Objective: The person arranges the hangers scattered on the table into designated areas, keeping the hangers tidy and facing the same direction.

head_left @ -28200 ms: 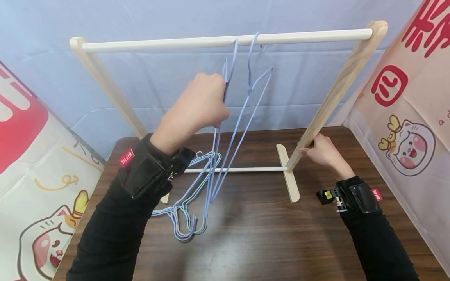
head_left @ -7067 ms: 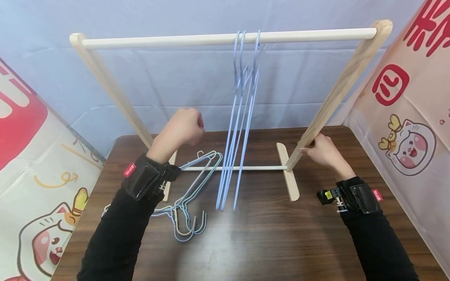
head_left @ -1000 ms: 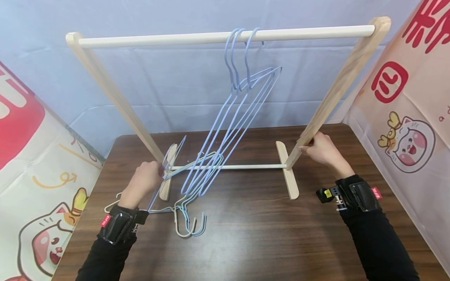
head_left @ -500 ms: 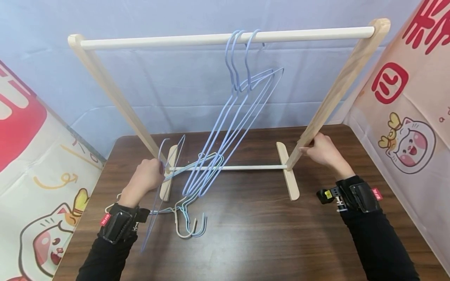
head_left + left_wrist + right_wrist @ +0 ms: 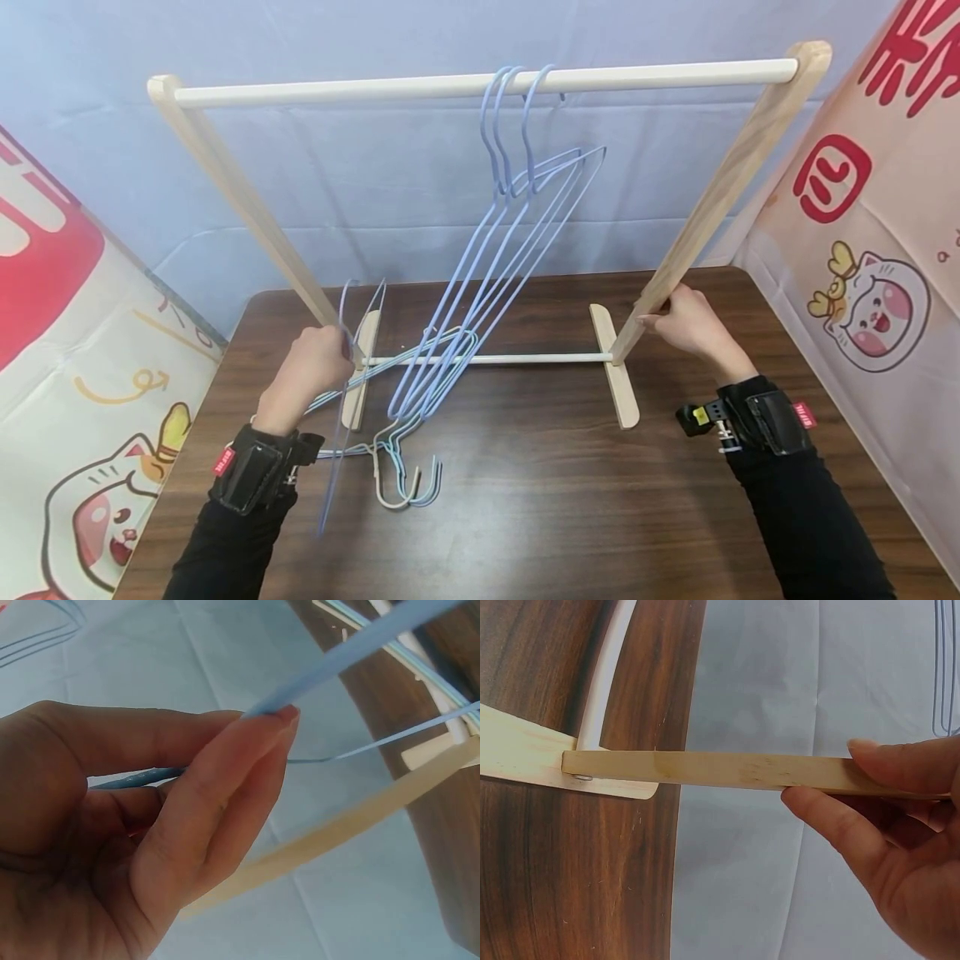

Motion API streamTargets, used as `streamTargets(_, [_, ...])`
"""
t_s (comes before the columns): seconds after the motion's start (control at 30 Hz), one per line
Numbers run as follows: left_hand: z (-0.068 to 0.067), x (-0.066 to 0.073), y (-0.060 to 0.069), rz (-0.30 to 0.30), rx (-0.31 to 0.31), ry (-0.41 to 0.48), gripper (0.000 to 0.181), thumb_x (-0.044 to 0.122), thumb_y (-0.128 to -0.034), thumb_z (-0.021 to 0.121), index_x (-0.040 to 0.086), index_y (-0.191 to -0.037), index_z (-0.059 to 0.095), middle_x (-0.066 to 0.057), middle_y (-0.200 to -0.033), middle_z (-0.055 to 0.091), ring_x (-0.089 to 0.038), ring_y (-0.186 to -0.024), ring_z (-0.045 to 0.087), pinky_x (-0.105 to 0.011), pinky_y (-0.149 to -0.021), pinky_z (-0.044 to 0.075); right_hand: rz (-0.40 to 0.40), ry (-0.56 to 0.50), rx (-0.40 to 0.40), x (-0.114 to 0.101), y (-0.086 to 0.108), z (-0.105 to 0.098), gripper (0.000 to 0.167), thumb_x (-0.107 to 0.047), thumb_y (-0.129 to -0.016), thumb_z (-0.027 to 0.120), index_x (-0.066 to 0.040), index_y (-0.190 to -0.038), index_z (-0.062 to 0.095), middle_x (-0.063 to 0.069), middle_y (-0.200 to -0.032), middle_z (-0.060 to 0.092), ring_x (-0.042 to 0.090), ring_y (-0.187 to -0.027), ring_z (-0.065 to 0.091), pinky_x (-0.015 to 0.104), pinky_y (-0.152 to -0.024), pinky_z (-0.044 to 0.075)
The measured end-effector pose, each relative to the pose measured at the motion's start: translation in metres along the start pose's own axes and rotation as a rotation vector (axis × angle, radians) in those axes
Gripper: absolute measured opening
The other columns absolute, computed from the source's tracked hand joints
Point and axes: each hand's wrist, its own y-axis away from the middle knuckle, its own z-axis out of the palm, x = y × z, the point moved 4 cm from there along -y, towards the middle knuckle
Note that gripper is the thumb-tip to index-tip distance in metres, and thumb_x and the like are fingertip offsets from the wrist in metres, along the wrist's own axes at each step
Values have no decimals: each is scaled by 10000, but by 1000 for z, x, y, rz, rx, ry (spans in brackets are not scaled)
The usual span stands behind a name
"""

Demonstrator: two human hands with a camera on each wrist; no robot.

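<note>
My left hand (image 5: 311, 362) pinches a blue wire hanger (image 5: 352, 649) between thumb and fingers. That hanger stands upright beside the rack's left post, its hook above the hand. My right hand (image 5: 692, 321) grips the right post (image 5: 735, 769) of the wooden rack near its foot, thumb on one side and fingers on the other. Three blue hangers (image 5: 525, 117) hang by their hooks on the rack's top bar (image 5: 337, 89), right of its middle. Under them, a pile of light blue and cream hangers (image 5: 426, 498) lies on the table, partly hidden by my left hand.
The rack's lower rod (image 5: 540, 358) runs between two wooden feet (image 5: 621, 387) on the dark wood table (image 5: 562, 517). A pale blue cloth (image 5: 360, 183) hangs behind. Printed cloths (image 5: 862, 250) stand at both sides.
Earlier, two hangers hung on the bar and the left hand was at the bar; now three hang. Over the last second, the left hand has raised another blue hanger slightly. The right hand stays put.
</note>
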Motion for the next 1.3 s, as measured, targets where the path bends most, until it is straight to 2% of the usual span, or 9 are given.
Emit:
streamTargets(0.1, [-5,4,1,11,11,8,138,-39,-671,470,77,-608,432,-2,-518,342,-140,-454,334,-258,-419,276,-2,3,3,0,0,0,358,-51,-849,594,103,-1145,464,299,-1001,531,392,-859,566,390,-616,435])
streamTargets(0.23, [-16,12,3,56,47,-6,196,-28,-671,452,108,-563,361,13,-522,283,-150,-473,313,-275,-433,259,-8,5,11,0,0,0,349,-44,-845,595,102,-1138,472,296,-992,533,390,-850,566,391,-611,434])
streamTargets(0.47, [-36,26,5,113,85,-38,211,-31,-659,473,107,-525,386,18,-528,297,-159,-494,332,-277,-430,261,-7,5,14,0,1,0,343,-42,-843,596,103,-1132,480,296,-984,539,384,-842,571,374,-600,431])
streamTargets(0.57, [-42,33,5,134,105,-42,236,-45,-636,439,125,-508,337,33,-520,252,-143,-490,279,-270,-429,230,-5,5,13,0,1,0,346,-46,-844,599,103,-1133,480,296,-984,542,379,-839,573,369,-598,432])
streamTargets(0.67, [-49,42,6,148,118,-49,258,-39,-653,421,134,-507,299,40,-513,224,-136,-489,248,-269,-429,215,-6,1,12,0,0,0,346,-48,-846,599,101,-1134,480,297,-984,543,378,-835,576,369,-600,437])
streamTargets(0.8, [-58,54,5,173,143,-76,227,-6,-680,472,112,-500,400,13,-485,363,-183,-491,375,-291,-438,299,-6,-5,7,0,0,0,337,-40,-845,595,103,-1127,478,304,-999,539,393,-848,578,375,-606,447])
streamTargets(0.9, [-64,63,4,191,162,-95,182,-1,-668,497,91,-515,462,-20,-510,445,-228,-533,441,-316,-470,347,-1,-6,4,0,0,0,335,-38,-844,593,107,-1123,478,309,-1014,534,404,-863,576,378,-610,451])
streamTargets(1.17, [-79,86,4,189,177,-124,151,-13,-667,473,80,-548,464,-39,-526,450,-255,-560,452,-355,-484,382,12,-16,-1,1,0,0,342,-41,-849,589,104,-1138,475,311,-1038,530,409,-888,572,382,-624,448])
streamTargets(1.3, [-85,96,6,204,188,-129,192,-21,-660,461,97,-517,410,-11,-490,379,-231,-529,415,-327,-455,345,13,-21,-3,1,0,1,345,-40,-853,586,95,-1150,476,306,-1048,531,412,-904,569,385,-631,444])
